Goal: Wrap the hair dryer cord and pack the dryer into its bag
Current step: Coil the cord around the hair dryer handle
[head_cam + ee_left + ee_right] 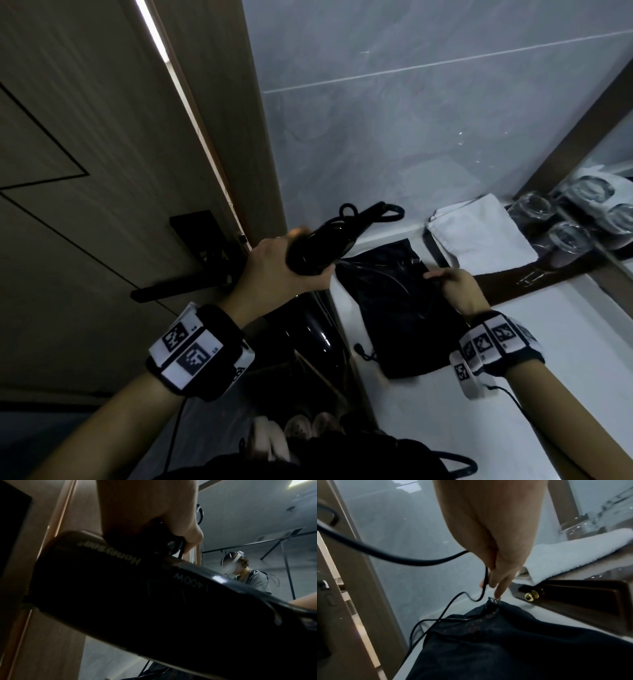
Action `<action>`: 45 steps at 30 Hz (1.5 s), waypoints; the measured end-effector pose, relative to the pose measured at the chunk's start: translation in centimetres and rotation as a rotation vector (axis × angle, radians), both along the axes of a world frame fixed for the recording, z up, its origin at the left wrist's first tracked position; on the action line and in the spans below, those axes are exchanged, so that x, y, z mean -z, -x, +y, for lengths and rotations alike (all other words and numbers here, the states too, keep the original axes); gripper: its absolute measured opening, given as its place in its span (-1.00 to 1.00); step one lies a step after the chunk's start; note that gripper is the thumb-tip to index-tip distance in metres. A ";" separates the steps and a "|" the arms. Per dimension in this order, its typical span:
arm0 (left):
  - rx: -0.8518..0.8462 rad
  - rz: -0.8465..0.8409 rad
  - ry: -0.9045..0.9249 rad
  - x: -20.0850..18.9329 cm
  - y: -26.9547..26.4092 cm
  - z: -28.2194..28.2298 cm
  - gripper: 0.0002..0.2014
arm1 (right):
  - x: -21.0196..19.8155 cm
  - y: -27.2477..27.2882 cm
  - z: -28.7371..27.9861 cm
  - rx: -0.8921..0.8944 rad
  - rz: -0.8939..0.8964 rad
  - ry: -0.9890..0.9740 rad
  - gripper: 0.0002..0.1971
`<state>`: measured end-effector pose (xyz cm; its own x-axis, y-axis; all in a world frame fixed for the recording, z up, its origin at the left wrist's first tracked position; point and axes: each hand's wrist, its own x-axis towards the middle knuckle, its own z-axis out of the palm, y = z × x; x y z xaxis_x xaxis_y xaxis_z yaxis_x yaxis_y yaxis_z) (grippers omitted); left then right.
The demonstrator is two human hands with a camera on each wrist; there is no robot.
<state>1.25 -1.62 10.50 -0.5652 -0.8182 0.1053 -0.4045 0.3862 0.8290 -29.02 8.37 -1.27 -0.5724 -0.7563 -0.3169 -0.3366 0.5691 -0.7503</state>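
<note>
1. At centre left of the head view, the left hand is clenched round the hair dryer, lifted off the counter, likely to free it for wrapping.
2. Right of it, the right hand pinches the cord near its plug.
3. Below, the bag lies flat, ready for packing.

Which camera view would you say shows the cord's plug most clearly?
The right wrist view: the plug lies on the bag just below the right hand. The head view blurs it; the left wrist view misses it.
</note>
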 end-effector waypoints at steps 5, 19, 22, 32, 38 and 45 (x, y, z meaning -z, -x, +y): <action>0.034 -0.029 -0.003 -1.0 1.1 0.0 -0.57 | -1.1 0.2 0.1 0.214 -0.573 0.070 -0.68; 0.056 -0.023 0.106 -0.9 2.5 0.5 -0.53 | -8.5 -6.9 -1.3 -0.787 -0.058 0.314 -0.67; 0.083 -0.047 0.099 -1.0 2.2 0.4 -0.55 | -8.4 -7.5 -1.8 -0.805 -0.166 0.122 -0.74; 0.407 -0.560 0.622 0.2 1.9 0.9 -0.63 | -12.7 -8.1 -2.6 -0.470 -0.349 0.287 -0.73; 0.319 -0.674 0.689 0.8 2.4 1.1 -0.60 | -14.3 -10.0 -2.0 -0.725 -0.005 0.353 -0.84; -0.042 -0.616 0.541 2.3 2.6 0.5 -0.50 | -11.6 -12.4 0.0 -0.722 -0.169 0.420 -0.85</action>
